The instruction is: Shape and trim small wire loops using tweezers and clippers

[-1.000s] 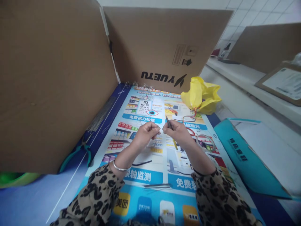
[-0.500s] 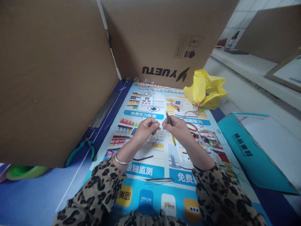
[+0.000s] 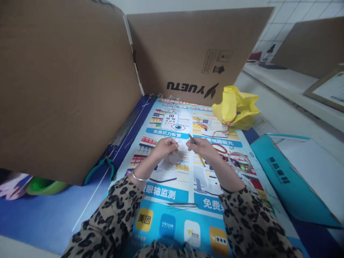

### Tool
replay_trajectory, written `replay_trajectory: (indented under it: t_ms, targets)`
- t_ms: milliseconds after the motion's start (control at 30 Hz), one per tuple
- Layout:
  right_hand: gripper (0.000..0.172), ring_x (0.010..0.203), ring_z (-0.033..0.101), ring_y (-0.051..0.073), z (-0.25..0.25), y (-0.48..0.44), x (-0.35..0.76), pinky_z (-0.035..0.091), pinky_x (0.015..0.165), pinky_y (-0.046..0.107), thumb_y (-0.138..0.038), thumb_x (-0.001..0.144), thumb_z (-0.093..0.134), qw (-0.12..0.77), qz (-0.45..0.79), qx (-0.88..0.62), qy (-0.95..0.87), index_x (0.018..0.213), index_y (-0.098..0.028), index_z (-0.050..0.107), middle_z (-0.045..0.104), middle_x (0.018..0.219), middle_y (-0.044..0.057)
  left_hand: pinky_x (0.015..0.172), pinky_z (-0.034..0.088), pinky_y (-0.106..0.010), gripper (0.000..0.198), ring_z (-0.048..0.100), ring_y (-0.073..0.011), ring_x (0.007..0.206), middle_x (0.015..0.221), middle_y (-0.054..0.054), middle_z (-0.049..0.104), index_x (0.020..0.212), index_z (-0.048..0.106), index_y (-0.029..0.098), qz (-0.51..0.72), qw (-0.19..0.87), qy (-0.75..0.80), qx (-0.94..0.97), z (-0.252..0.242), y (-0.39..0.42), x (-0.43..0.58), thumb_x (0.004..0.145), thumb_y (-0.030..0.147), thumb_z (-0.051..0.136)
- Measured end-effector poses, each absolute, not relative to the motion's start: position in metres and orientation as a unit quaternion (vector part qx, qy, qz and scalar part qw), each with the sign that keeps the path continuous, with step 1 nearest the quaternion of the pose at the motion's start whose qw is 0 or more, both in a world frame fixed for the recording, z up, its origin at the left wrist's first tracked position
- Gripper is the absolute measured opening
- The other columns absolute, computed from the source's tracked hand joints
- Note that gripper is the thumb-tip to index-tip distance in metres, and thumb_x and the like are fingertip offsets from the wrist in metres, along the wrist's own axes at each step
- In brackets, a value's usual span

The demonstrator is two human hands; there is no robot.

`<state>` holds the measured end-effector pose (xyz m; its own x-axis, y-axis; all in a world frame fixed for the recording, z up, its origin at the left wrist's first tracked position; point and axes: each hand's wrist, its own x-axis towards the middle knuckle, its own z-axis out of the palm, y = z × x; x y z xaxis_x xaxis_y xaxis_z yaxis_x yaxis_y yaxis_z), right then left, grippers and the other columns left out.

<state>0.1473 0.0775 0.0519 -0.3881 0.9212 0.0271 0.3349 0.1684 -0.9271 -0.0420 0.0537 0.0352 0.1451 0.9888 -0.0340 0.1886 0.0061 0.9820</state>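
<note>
My left hand (image 3: pixel 167 147) is closed in a pinch over the printed sheet. A faint thin strand that looks like wire shows by its fingertips, too fine to follow. Across a small gap, my right hand (image 3: pixel 202 148) is wrapped round a slim pen-like tool (image 3: pixel 191 139), dark at its upper end and yellow at its lower end. The middle of the tool is hidden by the fingers. Several short dark wire pieces (image 3: pixel 182 205) lie on the sheet nearer to me. Right of my right hand are a pale wire coil (image 3: pixel 248 163) and a red ring (image 3: pixel 219 147).
Tall cardboard panels (image 3: pixel 188 46) stand behind and to the left. Teal-handled pliers (image 3: pixel 94 172) and a bundle of thin rods (image 3: pixel 125 129) lie at left. Yellow crumpled paper (image 3: pixel 236 107) and a blue box (image 3: pixel 279 179) are at right. Small clear pieces (image 3: pixel 172 99) sit at the back.
The view has tilted up, so the scene sits slightly lower. My hands have drawn a little further apart; the right one still grips the pen-like tool.
</note>
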Motion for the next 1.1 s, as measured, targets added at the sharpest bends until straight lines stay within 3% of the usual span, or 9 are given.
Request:
replay_trajectory:
  t_ms: [267,500,800,1100]
  targets:
    - [0.037,0.072,0.055,0.013,0.062,0.068,0.163,0.045,0.065,0.026,-0.05,0.075,0.054,0.343,0.489,-0.448,-0.665,0.094,-0.017,0.058,0.06,0.082,0.005,0.048,0.036,-0.02,0.011,0.051,-0.0091,0.047,0.056,0.001,0.059,0.067,0.055,0.016,0.385,0.391,0.592,0.591,0.03,0.03,-0.074,0.069,0.027,0.056]
    - [0.046,0.07,0.057,0.015,0.044,0.041,0.166,0.047,0.063,0.028,-0.053,0.08,0.046,0.313,0.484,-0.482,-0.66,0.111,-0.019,0.054,0.06,0.075,0.003,0.05,0.034,-0.022,0.007,0.055,-0.0127,0.05,0.058,0.001,0.062,0.067,0.057,0.018,0.325,0.334,0.654,0.596,0.023,-0.009,-0.096,0.07,0.025,0.054]
    - [0.036,0.07,0.059,0.016,0.018,0.022,0.158,0.048,0.069,0.031,-0.049,0.077,0.052,0.347,0.44,-0.535,-0.632,0.094,-0.018,0.057,0.061,0.073,0.004,0.054,0.031,-0.024,0.007,0.056,-0.0161,0.059,0.061,-0.001,0.063,0.066,0.058,0.021,0.242,0.273,0.715,0.597,0.019,-0.018,-0.103,0.071,0.025,0.054]
    - [0.03,0.056,0.054,0.014,-0.007,0.028,0.154,0.047,0.059,0.029,-0.049,0.075,0.055,0.402,0.438,-0.553,-0.584,0.077,-0.019,0.055,0.058,0.059,0.0,0.053,0.03,-0.024,0.009,0.055,-0.0167,0.059,0.064,-0.002,0.065,0.07,0.059,0.021,0.209,0.252,0.732,0.598,0.01,-0.017,-0.107,0.072,0.026,0.053]
